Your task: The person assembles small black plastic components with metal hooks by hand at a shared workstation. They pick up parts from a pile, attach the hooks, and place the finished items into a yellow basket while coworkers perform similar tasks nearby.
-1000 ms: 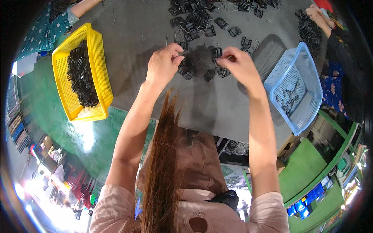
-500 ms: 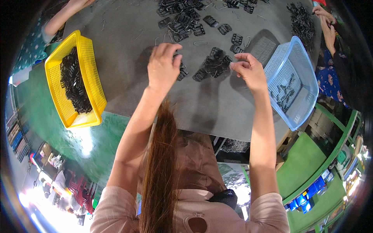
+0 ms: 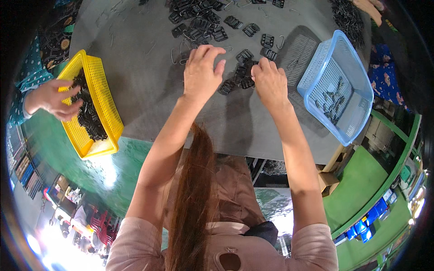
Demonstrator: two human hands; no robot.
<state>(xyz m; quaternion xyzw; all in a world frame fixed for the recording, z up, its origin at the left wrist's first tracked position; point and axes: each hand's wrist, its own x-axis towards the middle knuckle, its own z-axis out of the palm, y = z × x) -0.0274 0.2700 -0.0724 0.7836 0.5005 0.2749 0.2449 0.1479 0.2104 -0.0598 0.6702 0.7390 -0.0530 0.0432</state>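
Observation:
My left hand (image 3: 201, 74) hovers over the grey table, thumb and fingers apart, and I see nothing between them. To its right my right hand (image 3: 271, 83) is closed, its fingertips pinched together at the edge of a small cluster of black plastic buckles (image 3: 228, 86). What those fingertips hold, if anything, is hidden. Just beyond them lie more loose buckles (image 3: 267, 41). A larger heap of black buckles (image 3: 197, 25) spreads past my left hand, with thin wire hooks (image 3: 173, 57) beside it.
A yellow basket (image 3: 105, 83) of dark pieces stands at the left; another person's hand (image 3: 56, 99) reaches into it. At the right, a light-blue basket (image 3: 312, 86) holds some small grey metal pieces. Beyond it lies a dark pile of hooks (image 3: 347, 22), near another person's arm.
My right hand has moved left onto the buckle cluster, its fingers closing further. My left hand has shifted slightly right. Another person's hand has come over the yellow basket.

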